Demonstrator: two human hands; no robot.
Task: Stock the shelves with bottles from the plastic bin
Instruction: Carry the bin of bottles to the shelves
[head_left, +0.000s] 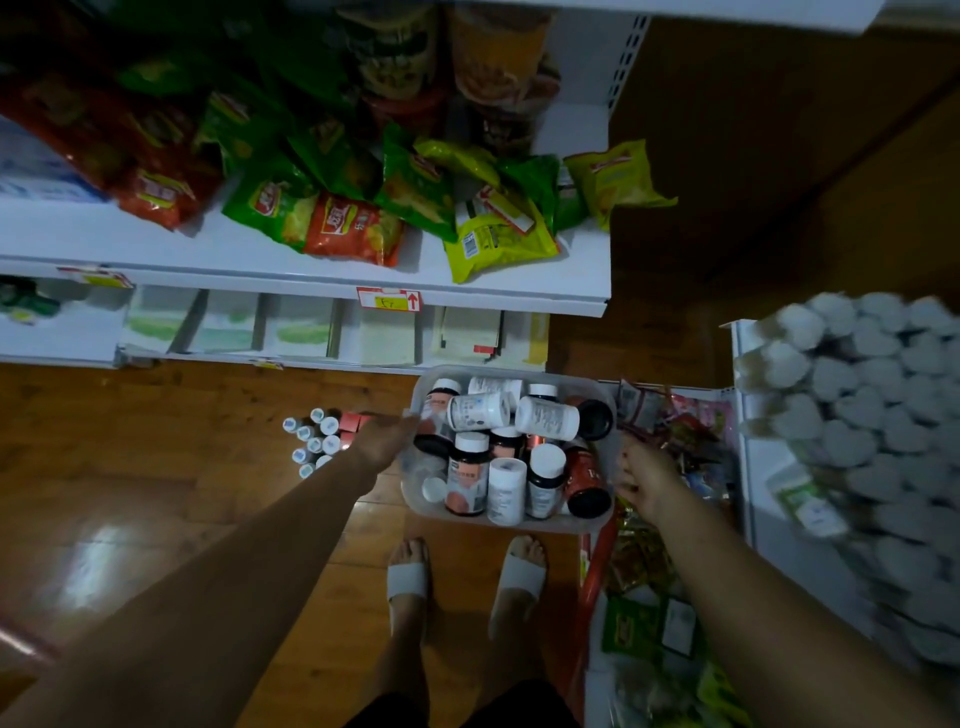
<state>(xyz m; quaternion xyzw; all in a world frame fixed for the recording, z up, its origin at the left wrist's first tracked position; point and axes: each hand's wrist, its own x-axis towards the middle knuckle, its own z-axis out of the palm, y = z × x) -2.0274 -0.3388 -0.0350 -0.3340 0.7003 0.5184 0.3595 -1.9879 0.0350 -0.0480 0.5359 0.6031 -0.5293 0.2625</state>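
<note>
The bin sits right between your two hands, piled high with bottles, some upright and several lying loose across the top.

Your left hand is at the left rim, its fingers against the plastic. They're blurred, so I can't tell whether they're hooked over the edge or only touching it. Your right hand is just beside the right wall with its fingers curled. I can't tell if they have the rim or nothing at all. I also can't say whether the bin rests on the floor or is already off it.

Here's the worry: if one side is gripped and the other isn't, a lift will tip the bin. Those loose bottles lying on top look ready to roll out first, straight down toward your feet.

The walls look thin and clear, and under this load I'd expect them to flex, so a fingertip hold could slip.

Mind what's outside your left fingers too. A cluster of small bottles stands on the floor there, and a swing of the bin or your arm could bowl them over. Outside your right fingers the packets crowd close and could snag your knuckles.

Beyond both sets of fingers, the shelf is heaped with bags, some of them over its front edge. A brush on the way up could drag one off.
</note>
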